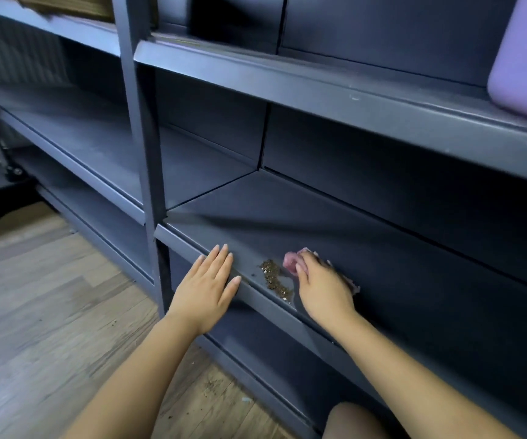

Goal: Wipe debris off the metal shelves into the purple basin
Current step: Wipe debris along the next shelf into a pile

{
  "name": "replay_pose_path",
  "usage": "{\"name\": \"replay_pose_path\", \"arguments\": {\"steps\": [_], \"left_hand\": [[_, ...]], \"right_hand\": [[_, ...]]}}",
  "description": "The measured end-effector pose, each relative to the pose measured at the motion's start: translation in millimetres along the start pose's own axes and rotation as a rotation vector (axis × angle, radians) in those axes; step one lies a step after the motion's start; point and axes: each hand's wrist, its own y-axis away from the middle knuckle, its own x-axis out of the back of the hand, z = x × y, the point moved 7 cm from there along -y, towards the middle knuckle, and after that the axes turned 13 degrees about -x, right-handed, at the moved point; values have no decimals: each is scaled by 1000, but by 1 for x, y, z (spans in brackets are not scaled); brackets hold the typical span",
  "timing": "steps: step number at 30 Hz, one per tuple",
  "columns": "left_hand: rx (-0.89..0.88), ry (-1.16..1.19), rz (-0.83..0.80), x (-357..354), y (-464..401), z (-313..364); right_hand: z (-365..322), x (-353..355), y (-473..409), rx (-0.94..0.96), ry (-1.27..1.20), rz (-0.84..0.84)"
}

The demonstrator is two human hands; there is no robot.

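Note:
A small heap of brown debris [274, 278] lies near the front lip of a dark grey metal shelf [335, 229]. Just right of it, my right hand [324, 288] presses a pink cloth [291, 263] onto the shelf, its fingers curled over the cloth. My left hand [206, 288] lies flat with straight fingers on the shelf's front edge, left of the debris. The purple basin [523, 58] stands on the shelf above, at the far right, partly cut off by the frame.
A grey upright post [141, 137] divides the shelving bays. More shelves run to the left and below. Wooden floor [50, 312] lies at the lower left, with some spilled crumbs [211, 386] near the shelf base. My knee [355, 421] shows at the bottom.

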Motion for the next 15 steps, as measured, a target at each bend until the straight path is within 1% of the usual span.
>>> {"name": "replay_pose_path", "arguments": {"steps": [3,6,7,8,11,13,15], "left_hand": [[53,-79,-17,24,9,-12],[127,-169,73,56,21,-35],[172,-212,90,68,27,-44],[220,-218,72,76,35,-53],[252,-288,62,107,55,-73],[282,-275,21,141,61,-79],[314,-276,-22,177,66,-81]], "right_hand": [[-65,15,4,271,-106,57],[-130,6,9,508,-87,61],[-148,1,9,549,-66,62],[-165,-7,10,571,-39,39],[-212,-14,23,617,24,-89],[-240,4,30,638,40,-113],[-263,37,37,640,30,-111]]}}
